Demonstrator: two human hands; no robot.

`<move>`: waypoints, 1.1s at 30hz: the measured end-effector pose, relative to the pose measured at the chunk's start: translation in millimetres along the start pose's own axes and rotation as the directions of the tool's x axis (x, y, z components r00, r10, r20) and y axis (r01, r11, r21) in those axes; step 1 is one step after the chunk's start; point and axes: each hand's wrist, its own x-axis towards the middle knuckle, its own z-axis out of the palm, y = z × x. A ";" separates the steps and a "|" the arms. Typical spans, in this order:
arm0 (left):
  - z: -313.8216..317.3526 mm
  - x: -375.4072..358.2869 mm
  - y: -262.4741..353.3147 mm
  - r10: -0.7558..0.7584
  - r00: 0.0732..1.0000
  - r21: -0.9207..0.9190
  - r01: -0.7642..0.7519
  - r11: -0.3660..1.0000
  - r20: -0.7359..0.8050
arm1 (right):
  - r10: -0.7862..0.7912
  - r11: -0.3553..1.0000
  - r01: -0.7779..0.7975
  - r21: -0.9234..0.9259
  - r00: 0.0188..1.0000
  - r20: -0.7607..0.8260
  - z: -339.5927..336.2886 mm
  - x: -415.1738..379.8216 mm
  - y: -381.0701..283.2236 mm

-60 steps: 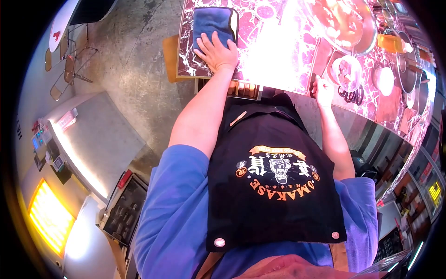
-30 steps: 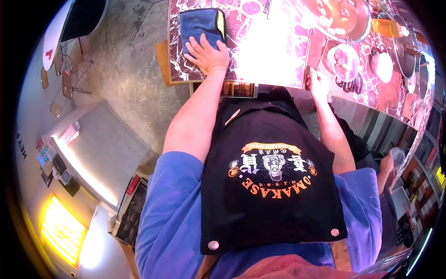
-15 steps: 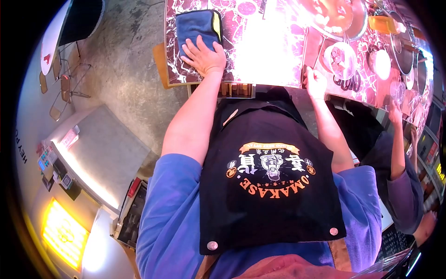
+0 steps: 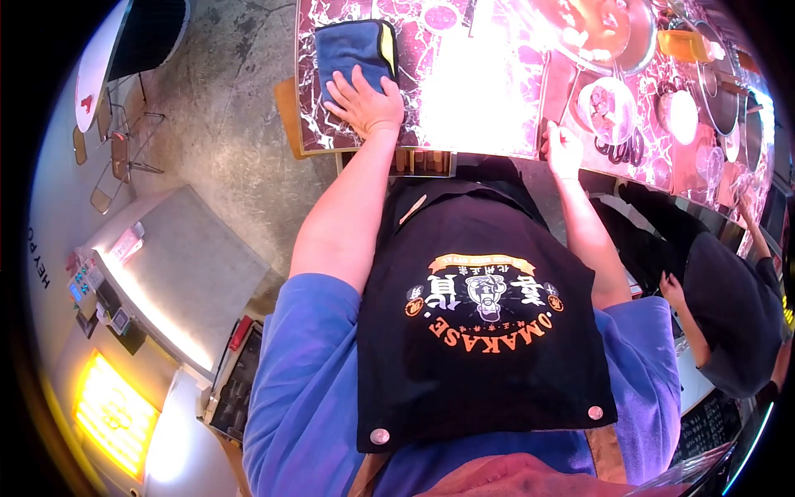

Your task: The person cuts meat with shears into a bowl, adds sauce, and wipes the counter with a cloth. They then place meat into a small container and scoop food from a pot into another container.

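Note:
My left hand [image 4: 364,105] lies flat with fingers spread, its fingertips on the lower part of a folded dark blue cloth [image 4: 352,51] with a black and yellow edge. The cloth rests on the near left corner of a dark red, marble-patterned table [image 4: 315,132]. At the table's near edge, my right hand [image 4: 563,151] is closed, its fingers curled together at the seam beside a bright glare patch. Whatever it may grip there is too small to make out. Just beyond it stands a round bowl [image 4: 607,112] holding food pieces.
A large pan [image 4: 609,33] with reddish contents sits at the back. To the right are a yellow block-like item [image 4: 684,44], a white round dish [image 4: 681,116] and several pots. A co-worker in dark clothes [image 4: 733,306] stands at the right. Folding chairs [image 4: 120,157] are at the left.
The co-worker at the right has shifted away from the table, one arm now lowered and the hand off the cup. My hands and the cloth look nearly unchanged.

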 end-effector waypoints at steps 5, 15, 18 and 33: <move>0.8 -0.4 -0.2 -0.001 1.000 0.005 0.001 1.000 0.000 | -0.007 1.000 0.007 -0.004 1.000 -0.003 0.3 0.7 2.7; 0.5 -0.3 0.5 -0.002 1.000 0.018 0.002 1.000 0.003 | -0.011 1.000 0.011 -0.009 1.000 0.006 -0.7 -1.0 -2.4; 4.1 0.1 0.6 -0.010 1.000 0.051 0.012 0.999 -0.027 | 0.041 0.998 -0.041 0.048 0.999 0.007 0.8 -3.3 -5.2; -3.0 -4.1 1.8 0.005 0.999 0.037 -0.003 0.999 -0.054 | -0.066 0.993 0.070 -0.090 0.997 0.051 -5.2 -4.7 -10.2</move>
